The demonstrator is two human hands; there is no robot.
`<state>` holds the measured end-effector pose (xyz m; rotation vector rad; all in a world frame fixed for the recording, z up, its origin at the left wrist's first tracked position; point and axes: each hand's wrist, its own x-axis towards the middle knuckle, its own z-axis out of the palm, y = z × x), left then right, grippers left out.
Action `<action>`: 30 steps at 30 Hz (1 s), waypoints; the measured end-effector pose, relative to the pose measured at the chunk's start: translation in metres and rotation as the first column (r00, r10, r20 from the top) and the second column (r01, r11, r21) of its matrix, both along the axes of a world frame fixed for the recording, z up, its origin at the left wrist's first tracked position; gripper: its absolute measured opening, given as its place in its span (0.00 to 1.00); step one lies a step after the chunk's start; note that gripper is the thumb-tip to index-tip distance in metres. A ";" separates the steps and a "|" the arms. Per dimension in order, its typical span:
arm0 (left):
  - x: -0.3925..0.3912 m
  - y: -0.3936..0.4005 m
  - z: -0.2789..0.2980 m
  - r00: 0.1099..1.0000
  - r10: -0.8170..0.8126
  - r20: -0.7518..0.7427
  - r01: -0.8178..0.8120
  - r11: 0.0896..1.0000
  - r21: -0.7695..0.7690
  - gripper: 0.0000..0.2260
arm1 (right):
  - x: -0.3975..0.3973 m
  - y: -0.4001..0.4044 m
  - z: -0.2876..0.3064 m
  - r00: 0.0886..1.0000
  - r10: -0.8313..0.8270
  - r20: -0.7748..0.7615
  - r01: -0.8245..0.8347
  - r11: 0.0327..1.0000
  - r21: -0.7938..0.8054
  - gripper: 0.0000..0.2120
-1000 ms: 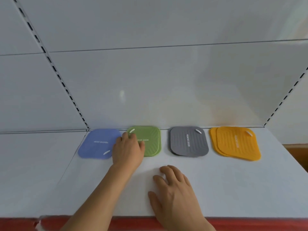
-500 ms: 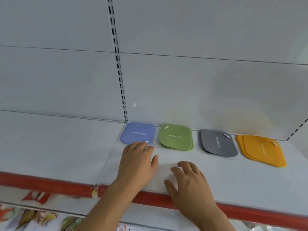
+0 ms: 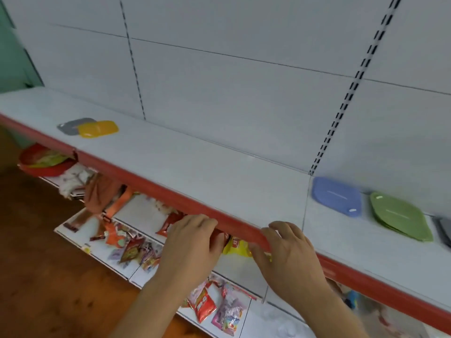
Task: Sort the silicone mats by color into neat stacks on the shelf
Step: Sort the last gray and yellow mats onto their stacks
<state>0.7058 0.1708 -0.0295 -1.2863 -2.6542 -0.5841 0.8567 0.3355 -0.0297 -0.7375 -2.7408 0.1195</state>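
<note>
On the white shelf [image 3: 219, 172], a blue mat [image 3: 336, 196] and a green stack [image 3: 400, 219] lie at the right, with the edge of a grey mat [image 3: 445, 230] cut off by the frame. Far to the left a yellow mat [image 3: 98, 128] overlaps a grey mat [image 3: 70, 125]. My left hand [image 3: 192, 242] and right hand [image 3: 290, 254] hover at the shelf's red front edge, fingers loosely curled, holding nothing.
A red strip [image 3: 151, 186] runs along the shelf front. The lower shelf [image 3: 146, 211] carries several snack packets and a red bowl [image 3: 44, 162] at the far left. Wooden floor [image 3: 36, 264] lies below left.
The view has swung left and down. Both hands drew back from the shelf surface to its red front edge. A yellow and a grey mat at the far left came into view.
</note>
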 end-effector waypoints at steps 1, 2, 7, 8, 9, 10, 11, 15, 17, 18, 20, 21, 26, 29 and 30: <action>-0.011 -0.014 0.000 1.000 0.022 -0.001 -0.022 1.000 0.013 0.16 | -0.016 -0.011 0.002 1.000 0.028 0.004 -0.028 1.000 -0.009 0.25; -0.023 -0.027 0.000 0.999 0.051 -0.001 -0.051 0.998 0.032 0.14 | -0.031 -0.021 0.003 0.998 0.058 0.008 -0.058 0.998 -0.017 0.25; -0.080 -0.080 -0.004 0.979 0.201 0.024 -0.202 0.978 0.062 0.18 | -0.117 -0.058 0.000 0.976 0.218 -0.002 -0.218 0.976 -0.027 0.23; -0.094 -0.090 -0.005 0.974 0.224 0.020 -0.225 0.973 0.048 0.18 | -0.137 -0.065 -0.002 0.970 0.241 -0.011 -0.241 0.970 -0.024 0.24; -0.110 -0.101 -0.006 0.969 0.247 0.019 -0.248 0.968 0.026 0.18 | -0.158 -0.071 -0.003 0.966 0.257 -0.025 -0.258 0.966 -0.024 0.24; -0.126 -0.110 -0.006 0.962 0.272 0.016 -0.272 0.962 0.001 0.18 | -0.179 -0.078 -0.005 0.961 0.272 -0.038 -0.273 0.962 -0.027 0.23; -0.144 -0.119 -0.005 0.955 0.298 0.013 -0.297 0.955 -0.017 0.18 | -0.200 -0.084 -0.006 0.956 0.289 -0.047 -0.291 0.956 -0.028 0.23; -0.212 -0.145 0.007 0.936 0.350 0.023 -0.349 0.936 -0.035 0.17 | -0.281 -0.103 -0.003 0.937 0.342 -0.077 -0.346 0.937 -0.051 0.25; -0.244 -0.154 0.017 0.929 0.371 0.002 -0.371 0.928 -0.043 0.12 | -0.320 -0.111 0.000 0.930 0.357 -0.087 -0.363 0.930 -0.065 0.26; -0.260 -0.158 0.021 0.922 0.388 0.001 -0.387 0.921 -0.040 0.10 | -0.338 -0.115 0.000 0.926 0.367 -0.087 -0.373 0.925 -0.071 0.26; -0.289 -0.166 0.025 0.910 0.414 0.028 -0.414 0.910 -0.030 0.10 | -0.371 -0.121 -0.001 0.920 0.382 -0.088 -0.389 0.918 -0.073 0.27; -0.303 -0.171 0.025 0.906 0.421 0.038 -0.420 0.907 -0.031 0.11 | -0.386 -0.125 -0.002 0.919 0.387 -0.080 -0.393 0.917 -0.069 0.27; -0.367 -0.193 0.018 0.893 0.448 0.050 -0.447 0.894 -0.032 0.13 | -0.454 -0.145 -0.002 0.916 0.399 -0.034 -0.400 0.914 -0.066 0.27; -0.412 -0.201 0.015 0.899 0.435 0.058 -0.434 0.901 -0.016 0.17 | -0.498 -0.153 -0.004 0.929 0.371 -0.019 -0.371 0.927 -0.057 0.26; -0.429 -0.204 0.014 0.905 0.423 0.051 -0.423 0.906 -0.021 0.17 | -0.512 -0.156 -0.004 0.934 0.358 -0.009 -0.358 0.932 -0.054 0.27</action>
